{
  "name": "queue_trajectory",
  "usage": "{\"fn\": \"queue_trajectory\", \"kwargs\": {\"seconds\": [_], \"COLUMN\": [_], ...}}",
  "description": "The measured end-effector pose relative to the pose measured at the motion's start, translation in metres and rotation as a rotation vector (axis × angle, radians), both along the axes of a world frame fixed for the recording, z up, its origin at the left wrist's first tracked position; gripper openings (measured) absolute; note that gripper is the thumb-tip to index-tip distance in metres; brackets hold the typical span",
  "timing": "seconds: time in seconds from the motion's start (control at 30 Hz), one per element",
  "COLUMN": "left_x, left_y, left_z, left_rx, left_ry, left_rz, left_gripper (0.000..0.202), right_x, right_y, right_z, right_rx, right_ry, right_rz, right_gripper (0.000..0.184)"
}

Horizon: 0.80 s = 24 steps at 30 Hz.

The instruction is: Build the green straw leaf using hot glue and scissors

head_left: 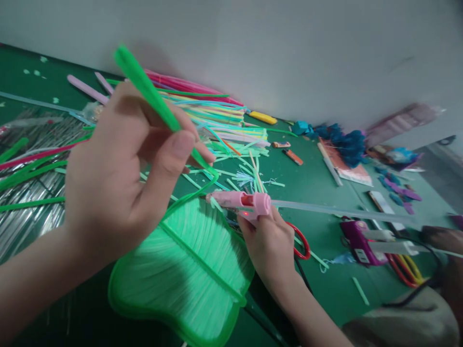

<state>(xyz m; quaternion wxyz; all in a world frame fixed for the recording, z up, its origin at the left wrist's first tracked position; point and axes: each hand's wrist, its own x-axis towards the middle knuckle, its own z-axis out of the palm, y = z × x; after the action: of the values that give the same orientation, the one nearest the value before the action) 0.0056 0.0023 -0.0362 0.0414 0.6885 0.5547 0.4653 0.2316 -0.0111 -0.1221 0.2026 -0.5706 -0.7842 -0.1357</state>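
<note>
One green leaf-shaped panel (206,284) of fine strands, edged in fuzzy green and crossed by a green rib, sits below a person's hands. Above its upper left, the left hand (123,159) pinches a green strip (149,91), thumb and fingers closed on it, its lower end meeting the panel's far edge. Just right of the panel, the right hand (271,248) wraps firmly round a pink glue gun (233,200), nozzle at that same edge, a translucent glue stick (325,208) fed into its rear. Bundled pastel strips (220,115) lie beyond the panel, silvery strands (50,224) to its left. Well to its right, a purple glue gun (356,241) carries another stick; farther off, beyond an orange packet (352,168), stands a pinkish plastic wrapper (401,124), the contents of both too unclear to tell
</note>
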Motion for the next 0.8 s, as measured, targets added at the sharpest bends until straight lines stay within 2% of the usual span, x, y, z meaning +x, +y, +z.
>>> {"fn": "queue_trajectory", "kwargs": {"seconds": [0.37, 0.47, 0.57, 0.8], "left_x": [-0.0014, -0.0041, -0.0054, -0.0045], "left_y": [0.0027, 0.0035, 0.0033, 0.0038], "left_z": [0.0011, -0.0013, -0.0033, -0.0056], "left_rx": [-0.010, 0.015, 0.072, 0.050], "left_ry": [0.012, 0.034, 0.022, -0.003], "left_rz": [-0.019, -0.065, -0.056, -0.069], "left_gripper": [0.031, 0.032, 0.029, 0.029], "right_x": [0.0041, 0.0046, 0.0047, 0.0059], "right_y": [0.0000, 0.0007, 0.0013, 0.0005], "right_z": [0.0016, -0.0004, -0.0011, 0.0017], "right_rx": [0.038, 0.076, 0.102, 0.075], "right_ry": [-0.035, -0.034, -0.040, -0.046], "right_rz": [-0.008, -0.004, -0.009, -0.034], "right_gripper": [0.030, 0.032, 0.032, 0.032]}}
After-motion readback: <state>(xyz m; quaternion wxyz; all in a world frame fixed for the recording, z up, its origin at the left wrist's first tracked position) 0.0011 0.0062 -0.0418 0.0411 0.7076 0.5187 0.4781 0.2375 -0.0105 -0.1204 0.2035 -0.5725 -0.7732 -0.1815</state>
